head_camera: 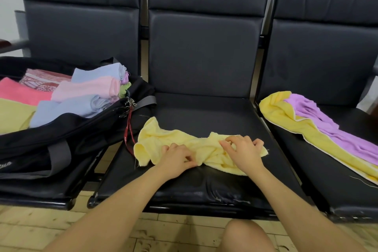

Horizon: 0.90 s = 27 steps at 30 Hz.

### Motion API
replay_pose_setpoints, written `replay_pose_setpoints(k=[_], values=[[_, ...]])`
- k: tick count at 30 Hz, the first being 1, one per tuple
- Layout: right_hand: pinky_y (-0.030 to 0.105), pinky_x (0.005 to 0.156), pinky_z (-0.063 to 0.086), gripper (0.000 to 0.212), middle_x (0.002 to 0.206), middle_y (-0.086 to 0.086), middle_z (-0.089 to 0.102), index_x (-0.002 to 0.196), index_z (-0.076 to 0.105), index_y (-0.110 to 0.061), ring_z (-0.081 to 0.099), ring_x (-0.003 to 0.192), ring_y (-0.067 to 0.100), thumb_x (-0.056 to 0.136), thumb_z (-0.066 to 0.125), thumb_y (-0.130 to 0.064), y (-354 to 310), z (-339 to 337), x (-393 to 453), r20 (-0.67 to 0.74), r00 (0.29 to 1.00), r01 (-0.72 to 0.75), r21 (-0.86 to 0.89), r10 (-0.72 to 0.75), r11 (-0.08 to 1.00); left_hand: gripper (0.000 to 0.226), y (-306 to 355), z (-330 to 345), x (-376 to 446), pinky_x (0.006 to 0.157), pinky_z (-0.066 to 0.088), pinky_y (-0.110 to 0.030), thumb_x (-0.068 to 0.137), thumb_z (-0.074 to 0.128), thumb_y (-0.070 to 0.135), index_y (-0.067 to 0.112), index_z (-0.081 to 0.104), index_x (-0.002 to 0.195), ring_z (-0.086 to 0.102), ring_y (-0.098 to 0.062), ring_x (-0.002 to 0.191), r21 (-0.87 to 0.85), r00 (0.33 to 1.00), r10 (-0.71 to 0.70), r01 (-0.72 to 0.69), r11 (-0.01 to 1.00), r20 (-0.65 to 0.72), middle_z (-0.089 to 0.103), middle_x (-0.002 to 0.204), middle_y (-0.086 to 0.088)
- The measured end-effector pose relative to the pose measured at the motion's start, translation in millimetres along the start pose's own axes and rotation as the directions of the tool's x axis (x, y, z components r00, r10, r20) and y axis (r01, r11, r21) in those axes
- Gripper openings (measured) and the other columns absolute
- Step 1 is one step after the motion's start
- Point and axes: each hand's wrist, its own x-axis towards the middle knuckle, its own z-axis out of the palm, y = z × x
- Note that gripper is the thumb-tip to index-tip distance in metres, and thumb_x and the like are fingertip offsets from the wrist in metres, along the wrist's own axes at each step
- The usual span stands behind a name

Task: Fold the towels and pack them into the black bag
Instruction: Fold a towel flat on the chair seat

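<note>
Pale yellow towel [180,145] on black seat [204,112]; black bag [61,135]; purple towel [331,129] over yellow

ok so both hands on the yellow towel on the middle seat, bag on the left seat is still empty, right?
Not quite. The head view shows the bag on the left seat already holds folded towels: pink, blue, yellow and others. The rest stands: the left hand and right hand both grip the crumpled yellow towel on the middle seat.
</note>
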Motion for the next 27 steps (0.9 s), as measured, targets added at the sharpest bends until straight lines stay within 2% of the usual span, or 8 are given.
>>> replay_pose_setpoints(k=[4,7,10,14,17,20,24,27], values=[[0.036,0.095,0.015,0.043,0.122,-0.007,0.06,0.12,0.063,-0.026,0.047,0.112,0.015,0.096,0.041,-0.053,0,1,-8,-0.029,0.999,-0.035,0.074,0.037,0.997,0.022,0,-7,0,0.086,0.02,-0.031,0.095,0.051,0.042,0.026,0.065,0.093,0.038,-0.015,0.103,-0.056,0.999,-0.035,0.032,0.998,-0.041,0.054,0.105,0.009],[0.037,0.093,0.016,0.042,0.124,-0.005,0.057,0.122,0.061,-0.024,0.047,0.112,0.017,0.097,0.042,-0.051,3,-4,-12,-0.008,0.999,-0.04,-0.048,0.04,0.998,0.016,0,-24,1,0.085,0.022,-0.03,0.096,0.05,0.04,0.031,0.061,0.088,0.04,-0.015,0.102,-0.13,0.97,-0.108,0.081,0.988,-0.22,0.046,0.091,0.011],[0.036,0.09,0.017,0.031,0.111,-0.006,0.06,0.107,0.067,-0.024,0.048,0.104,0.017,0.097,0.046,-0.045,3,-8,-15,0.022,1.0,0.002,-0.11,0.0,0.994,0.014,-6,-39,-1,0.088,0.027,-0.031,0.096,0.052,0.035,0.032,0.055,0.083,0.049,-0.013,0.089,-0.273,0.97,-0.129,0.07,0.959,-0.205,0.054,0.077,0.01],[0.029,0.079,0.012,0.014,0.091,-0.008,0.063,0.091,0.069,-0.02,0.055,0.089,0.016,0.092,0.061,-0.032,2,-10,-27,-0.276,0.96,-0.007,0.132,0.044,0.991,0.014,-12,-51,-10,0.079,0.04,-0.031,0.094,0.056,0.028,0.024,0.06,0.081,0.053,-0.009,0.062,-0.433,0.972,-0.131,0.033,0.901,-0.197,0.067,0.071,0.005],[0.031,0.078,0.017,0.009,0.081,-0.009,0.062,0.087,0.066,-0.02,0.052,0.079,0.004,0.092,0.063,-0.028,-8,-19,-31,-0.465,0.885,0.097,0.26,0.036,0.961,0.01,-10,-66,-17,0.077,0.047,-0.025,0.093,0.06,0.021,0.015,0.065,0.086,0.064,-0.011,0.075,-0.585,0.933,-0.198,-0.017,0.811,-0.302,0.07,0.072,0.006],[0.031,0.078,0.02,0.01,0.084,-0.011,0.063,0.093,0.066,-0.021,0.044,0.087,-0.012,0.093,0.06,-0.029,-26,-36,-28,-0.54,0.84,0.162,0.354,0.06,0.921,0.006,-5,-81,-24,0.077,0.049,-0.015,0.09,0.063,0.017,0.013,0.068,0.09,0.066,-0.002,0.076,-0.688,0.871,-0.276,-0.093,0.72,-0.406,0.072,0.076,0.004],[0.027,0.076,0.017,0.001,0.085,-0.012,0.063,0.091,0.066,-0.023,0.054,0.077,0.008,0.09,0.066,-0.023,-52,-43,-24,-0.552,0.825,0.308,0.254,-0.124,0.917,0.006,1,-91,-29,0.066,0.049,-0.009,0.087,0.066,0.014,0.012,0.07,0.091,0.066,-0.001,0.071,-0.781,0.863,-0.321,-0.127,0.612,-0.391,0.072,0.077,0.002],[0.028,0.069,0.01,0.007,0.079,-0.011,0.061,0.082,0.068,-0.026,0.058,0.072,0.016,0.081,0.071,-0.019,-71,-27,-31,-0.428,0.841,0.391,0.06,-0.331,0.918,0.002,-7,-88,-31,0.073,0.05,-0.018,0.086,0.067,0.019,0.019,0.069,0.085,0.067,-0.006,0.076,-0.7,0.882,-0.296,-0.052,0.712,-0.366,0.071,0.075,0.005]])
